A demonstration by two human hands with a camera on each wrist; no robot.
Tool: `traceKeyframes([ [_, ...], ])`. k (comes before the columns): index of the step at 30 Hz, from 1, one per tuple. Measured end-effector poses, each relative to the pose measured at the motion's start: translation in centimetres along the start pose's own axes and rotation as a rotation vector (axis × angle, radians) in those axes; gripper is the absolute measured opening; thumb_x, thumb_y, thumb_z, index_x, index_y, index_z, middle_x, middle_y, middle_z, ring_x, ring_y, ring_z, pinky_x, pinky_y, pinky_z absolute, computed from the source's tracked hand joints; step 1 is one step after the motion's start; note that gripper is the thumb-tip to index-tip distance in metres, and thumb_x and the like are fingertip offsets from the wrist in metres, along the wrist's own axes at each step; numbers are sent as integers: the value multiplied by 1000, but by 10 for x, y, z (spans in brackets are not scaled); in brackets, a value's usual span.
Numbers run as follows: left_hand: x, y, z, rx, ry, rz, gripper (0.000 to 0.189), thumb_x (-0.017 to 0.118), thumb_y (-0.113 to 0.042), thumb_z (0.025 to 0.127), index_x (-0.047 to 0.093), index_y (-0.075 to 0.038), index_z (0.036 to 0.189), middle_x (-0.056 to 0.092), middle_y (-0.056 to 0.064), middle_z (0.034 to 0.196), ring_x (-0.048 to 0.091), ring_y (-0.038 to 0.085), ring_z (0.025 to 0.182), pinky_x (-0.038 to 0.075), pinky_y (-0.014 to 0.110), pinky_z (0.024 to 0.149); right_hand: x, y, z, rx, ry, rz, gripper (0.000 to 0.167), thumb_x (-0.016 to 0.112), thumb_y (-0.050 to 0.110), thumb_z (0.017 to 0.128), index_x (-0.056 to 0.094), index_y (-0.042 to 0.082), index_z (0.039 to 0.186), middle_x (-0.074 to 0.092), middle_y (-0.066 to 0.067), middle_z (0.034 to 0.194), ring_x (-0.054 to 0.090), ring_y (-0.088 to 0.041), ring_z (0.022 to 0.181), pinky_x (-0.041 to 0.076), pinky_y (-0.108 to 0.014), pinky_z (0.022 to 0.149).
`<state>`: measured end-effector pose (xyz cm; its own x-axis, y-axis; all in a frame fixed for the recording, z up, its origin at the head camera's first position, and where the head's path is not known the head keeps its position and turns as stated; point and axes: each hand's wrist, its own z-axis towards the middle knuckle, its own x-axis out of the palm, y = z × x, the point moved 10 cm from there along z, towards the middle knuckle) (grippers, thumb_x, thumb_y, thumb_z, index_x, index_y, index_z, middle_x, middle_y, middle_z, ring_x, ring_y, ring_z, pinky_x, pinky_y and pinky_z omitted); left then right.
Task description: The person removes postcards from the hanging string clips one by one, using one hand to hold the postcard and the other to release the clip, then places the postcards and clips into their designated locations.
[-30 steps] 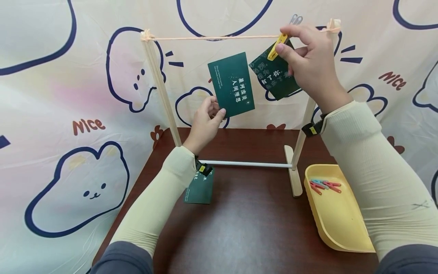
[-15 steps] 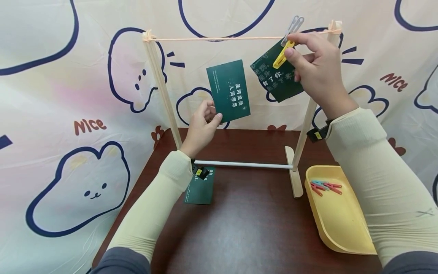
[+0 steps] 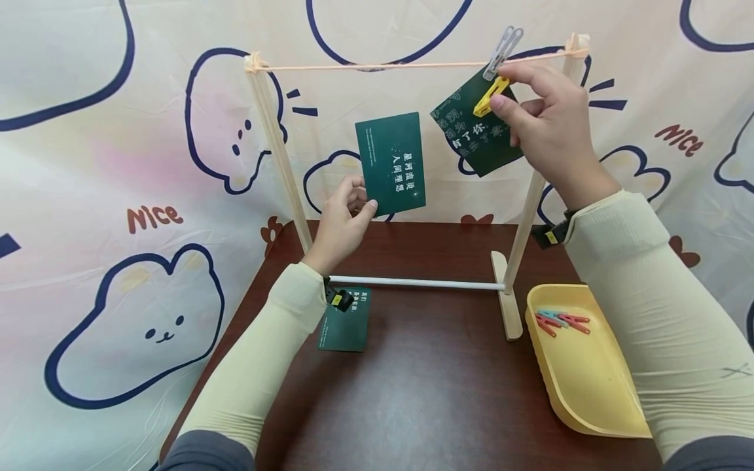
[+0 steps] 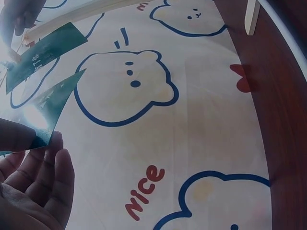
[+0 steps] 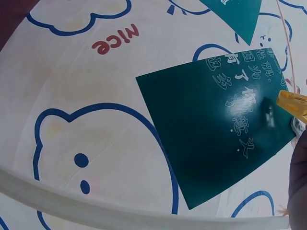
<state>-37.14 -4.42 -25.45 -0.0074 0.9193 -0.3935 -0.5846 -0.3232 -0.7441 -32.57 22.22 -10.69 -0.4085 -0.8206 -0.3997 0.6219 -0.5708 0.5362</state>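
My left hand (image 3: 341, 226) pinches a green printed card (image 3: 391, 163) by its lower left corner, the card upright below the string (image 3: 377, 67). In the left wrist view the thumb lies across the card (image 4: 60, 98). Between thumb and forefinger, my right hand (image 3: 548, 114) holds a yellow clothespin (image 3: 491, 97). It overlaps a second green card (image 3: 480, 140), which hangs tilted from the string under a grey clothespin (image 3: 503, 53). The right wrist view shows that hanging card (image 5: 192, 129) large, with the yellow clothespin (image 5: 292, 103) at its edge.
A wooden stand with a left post (image 3: 279, 150) and right post (image 3: 521, 229) carries the string; a white rod (image 3: 418, 283) joins it low down. Another green card (image 3: 347, 327) lies on the brown table (image 3: 436, 392). A yellow tray (image 3: 595, 373) at right holds several clothespins (image 3: 559, 320).
My left hand has drawn its card down and slightly left. My right hand has brought the yellow clothespin down from the string and a little right, uncovering more of the grey clothespin.
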Motion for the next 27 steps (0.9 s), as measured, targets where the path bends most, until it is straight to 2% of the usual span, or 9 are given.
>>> traceKeyframes([
  [6,-4,1,-6,1,2,-4,24,57,-14,99,51,-14,122,69,1,99,60,17,88,49,36,81,4,2,-5,-23,10,29,35,61,17,97,62,11,132,57,-1,127,49,-11,51,44,-16,55],
  [13,-8,5,-12,-29,0,2,26,57,-16,99,51,-15,124,68,-1,102,59,15,91,49,34,84,4,-3,-9,-24,15,42,34,60,18,98,62,10,131,58,-3,120,50,-11,51,45,-16,55],
  [20,-8,4,-10,-35,15,47,29,58,-18,99,50,-13,127,67,1,98,57,16,89,48,34,83,-10,-14,-16,19,-5,44,36,61,16,97,60,13,133,57,-4,123,52,-9,53,45,-13,58],
  [24,-11,11,-13,-68,8,43,30,58,-17,99,49,-13,127,66,2,98,56,17,90,48,34,84,-11,-25,-20,52,12,59,40,62,16,96,58,15,135,55,-4,130,52,-11,54,46,-14,58],
  [27,-14,16,-16,-85,4,21,30,58,-16,99,49,-12,127,66,4,97,57,18,89,48,36,82,-11,-30,-22,72,17,63,40,63,17,96,58,16,135,55,-4,128,53,-12,55,46,-14,58],
])
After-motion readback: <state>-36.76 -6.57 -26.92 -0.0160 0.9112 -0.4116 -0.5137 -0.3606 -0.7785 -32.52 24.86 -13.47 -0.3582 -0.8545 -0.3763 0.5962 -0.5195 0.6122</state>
